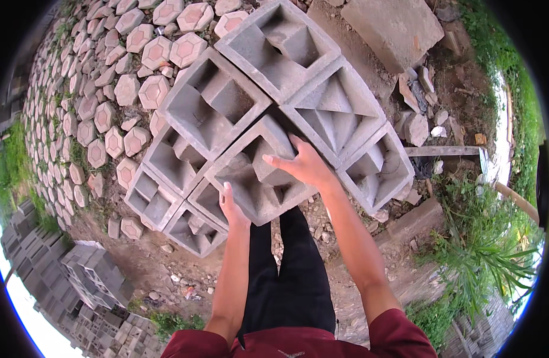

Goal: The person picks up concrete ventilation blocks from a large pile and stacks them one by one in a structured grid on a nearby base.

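Between my hands is a square grey concrete block with angular, stepped recesses in its open face. My left hand grips its near left side, thumb up along the edge and the other fingers hidden behind. On its right side lies my right hand, fingers over the far right edge and thumb stretched across the face. The block sits tilted among matching blocks: one at its far left, one beyond a dark gap on the right. Another stands farthest away.
More such blocks fan out at left and right. Hexagonal pavers cover the ground at far left. Rubble and a concrete slab lie at far right. Stacked grey blocks stand at lower left; plants grow at right.
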Action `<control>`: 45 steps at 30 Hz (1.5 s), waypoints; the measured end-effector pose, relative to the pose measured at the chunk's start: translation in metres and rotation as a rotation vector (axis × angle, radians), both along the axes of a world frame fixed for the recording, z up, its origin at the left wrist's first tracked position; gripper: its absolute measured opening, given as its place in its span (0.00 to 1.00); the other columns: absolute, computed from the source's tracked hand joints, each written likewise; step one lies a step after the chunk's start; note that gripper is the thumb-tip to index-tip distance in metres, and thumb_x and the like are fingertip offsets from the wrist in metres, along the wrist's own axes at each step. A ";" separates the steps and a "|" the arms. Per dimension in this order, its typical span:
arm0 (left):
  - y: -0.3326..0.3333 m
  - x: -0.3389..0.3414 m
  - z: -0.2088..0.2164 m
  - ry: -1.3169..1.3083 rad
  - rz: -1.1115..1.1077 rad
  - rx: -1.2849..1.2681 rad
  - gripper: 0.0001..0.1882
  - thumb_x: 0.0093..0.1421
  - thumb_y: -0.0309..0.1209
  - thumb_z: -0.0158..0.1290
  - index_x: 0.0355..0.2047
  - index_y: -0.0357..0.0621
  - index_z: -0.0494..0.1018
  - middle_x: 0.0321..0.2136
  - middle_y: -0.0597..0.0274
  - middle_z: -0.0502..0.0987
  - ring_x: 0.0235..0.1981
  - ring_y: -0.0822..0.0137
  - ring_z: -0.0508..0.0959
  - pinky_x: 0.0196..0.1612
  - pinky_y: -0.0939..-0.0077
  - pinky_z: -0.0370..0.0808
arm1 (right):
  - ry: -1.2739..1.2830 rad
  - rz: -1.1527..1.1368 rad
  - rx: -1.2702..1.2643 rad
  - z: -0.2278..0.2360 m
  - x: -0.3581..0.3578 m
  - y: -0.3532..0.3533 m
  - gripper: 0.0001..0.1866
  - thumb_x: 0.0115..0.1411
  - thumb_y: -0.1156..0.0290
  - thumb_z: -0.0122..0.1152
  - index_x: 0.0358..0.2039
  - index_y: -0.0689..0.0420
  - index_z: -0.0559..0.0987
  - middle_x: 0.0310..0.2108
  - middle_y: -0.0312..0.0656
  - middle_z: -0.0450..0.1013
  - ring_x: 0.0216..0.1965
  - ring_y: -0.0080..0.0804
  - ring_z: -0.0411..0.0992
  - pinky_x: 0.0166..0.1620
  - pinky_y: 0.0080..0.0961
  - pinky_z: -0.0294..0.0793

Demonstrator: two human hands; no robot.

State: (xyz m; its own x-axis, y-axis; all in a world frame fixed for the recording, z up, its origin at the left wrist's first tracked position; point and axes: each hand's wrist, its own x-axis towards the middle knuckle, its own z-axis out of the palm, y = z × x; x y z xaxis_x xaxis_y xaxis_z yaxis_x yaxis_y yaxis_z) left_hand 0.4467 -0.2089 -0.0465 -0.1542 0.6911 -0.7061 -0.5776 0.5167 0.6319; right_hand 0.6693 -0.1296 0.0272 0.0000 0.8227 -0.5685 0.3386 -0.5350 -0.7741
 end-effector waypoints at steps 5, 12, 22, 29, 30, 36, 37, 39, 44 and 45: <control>0.006 0.018 0.013 0.184 0.028 -0.050 0.20 0.53 0.35 0.54 0.44 0.40 0.66 0.39 0.60 0.71 0.39 0.65 0.73 0.43 0.68 0.70 | 0.014 0.038 0.095 -0.001 0.003 0.004 0.40 0.43 0.51 0.67 0.48 0.71 0.68 0.44 0.57 0.70 0.47 0.45 0.69 0.50 0.32 0.66; 0.007 0.019 0.010 0.180 0.065 -0.047 0.21 0.45 0.30 0.55 0.41 0.38 0.67 0.35 0.61 0.72 0.37 0.65 0.73 0.41 0.70 0.70 | -0.267 0.023 0.258 -0.007 -0.010 -0.009 0.36 0.50 0.57 0.61 0.49 0.75 0.64 0.48 0.63 0.66 0.50 0.53 0.66 0.53 0.35 0.64; 0.017 0.036 0.015 0.317 0.072 0.025 0.21 0.48 0.23 0.52 0.45 0.33 0.67 0.39 0.61 0.72 0.39 0.70 0.71 0.44 0.78 0.65 | -0.358 -0.298 0.567 0.027 -0.040 -0.078 0.24 0.53 0.73 0.57 0.49 0.67 0.65 0.52 0.55 0.60 0.52 0.52 0.62 0.54 0.39 0.61; 0.022 0.038 0.028 0.244 0.051 -0.107 0.25 0.50 0.25 0.54 0.50 0.37 0.64 0.43 0.62 0.70 0.43 0.68 0.69 0.49 0.74 0.63 | 0.322 -1.062 -0.076 0.014 -0.063 -0.117 0.43 0.54 0.69 0.61 0.60 0.64 0.43 0.58 0.56 0.51 0.57 0.43 0.55 0.55 0.35 0.61; 0.021 0.037 0.027 0.242 0.027 -0.118 0.25 0.50 0.25 0.54 0.49 0.38 0.64 0.43 0.62 0.70 0.44 0.68 0.69 0.49 0.74 0.63 | 0.578 -1.110 -0.194 0.015 -0.060 -0.111 0.44 0.54 0.69 0.61 0.60 0.64 0.41 0.58 0.55 0.51 0.58 0.41 0.54 0.55 0.34 0.61; 0.017 0.038 0.021 0.235 -0.009 -0.116 0.23 0.53 0.30 0.53 0.50 0.38 0.64 0.44 0.62 0.70 0.46 0.68 0.67 0.51 0.73 0.61 | 0.353 -0.921 0.046 -0.035 -0.058 -0.117 0.26 0.53 0.79 0.56 0.52 0.66 0.60 0.45 0.47 0.66 0.45 0.30 0.67 0.47 0.24 0.67; 0.015 0.038 0.017 0.207 -0.025 -0.087 0.24 0.55 0.33 0.52 0.51 0.38 0.63 0.46 0.61 0.69 0.48 0.67 0.66 0.52 0.72 0.60 | 0.330 -0.919 0.007 -0.035 -0.055 -0.117 0.26 0.53 0.79 0.56 0.52 0.66 0.61 0.45 0.47 0.66 0.45 0.30 0.68 0.47 0.24 0.67; 0.017 0.042 0.012 0.145 0.013 -0.043 0.28 0.58 0.41 0.48 0.55 0.38 0.58 0.52 0.59 0.64 0.53 0.65 0.63 0.56 0.71 0.56 | 0.357 -0.947 0.012 -0.031 -0.048 -0.107 0.25 0.53 0.79 0.56 0.51 0.66 0.61 0.44 0.46 0.67 0.43 0.29 0.68 0.46 0.23 0.67; 0.016 0.046 0.013 -0.202 0.043 0.049 0.41 0.61 0.60 0.32 0.63 0.40 0.43 0.64 0.57 0.46 0.64 0.63 0.48 0.64 0.69 0.43 | 0.379 -0.878 0.053 -0.030 -0.040 -0.114 0.27 0.56 0.73 0.58 0.53 0.66 0.60 0.44 0.45 0.68 0.44 0.28 0.68 0.47 0.24 0.67; 0.015 0.044 0.009 -0.153 0.029 0.029 0.41 0.61 0.60 0.32 0.63 0.40 0.43 0.63 0.57 0.47 0.64 0.63 0.48 0.64 0.69 0.43 | 0.391 -0.863 0.025 -0.030 -0.039 -0.114 0.27 0.56 0.72 0.58 0.54 0.65 0.60 0.44 0.45 0.68 0.44 0.28 0.68 0.47 0.24 0.67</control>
State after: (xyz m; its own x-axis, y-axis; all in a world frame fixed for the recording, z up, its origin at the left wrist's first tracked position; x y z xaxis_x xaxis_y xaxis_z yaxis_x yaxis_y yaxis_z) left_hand 0.4910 -0.1943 -0.0375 -0.0668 0.7084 -0.7027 -0.6828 0.4811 0.5499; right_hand 0.6303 -0.2440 -0.0023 0.4270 0.6395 -0.6393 -0.4523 -0.4611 -0.7634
